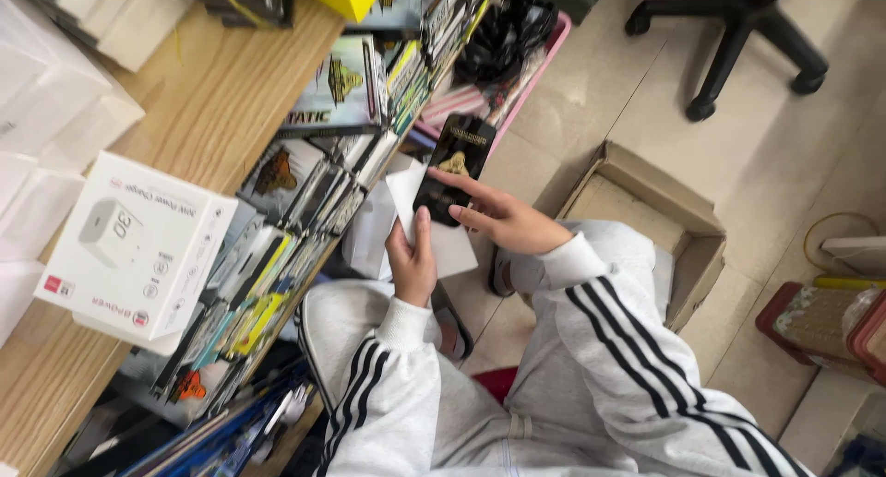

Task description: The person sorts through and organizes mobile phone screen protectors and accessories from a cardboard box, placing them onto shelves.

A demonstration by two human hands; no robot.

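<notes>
My right hand (506,220) grips a flat black packet with a gold emblem (454,163) by its lower end, held up in front of me. My left hand (411,260) holds a white sheet or envelope (408,193) just behind and left of the black packet, thumb pressed on it. Both hands come out of grey sleeves with black stripes. To the left of the hands, several similar slim packets stand in rows along the edge of a wooden table (217,89).
A white charger box (138,242) and other white boxes (46,99) lie on the table. An open cardboard box (692,228) sits on the tiled floor to the right. A pink basket (531,66) with dark items and an office chair base (738,34) are farther off.
</notes>
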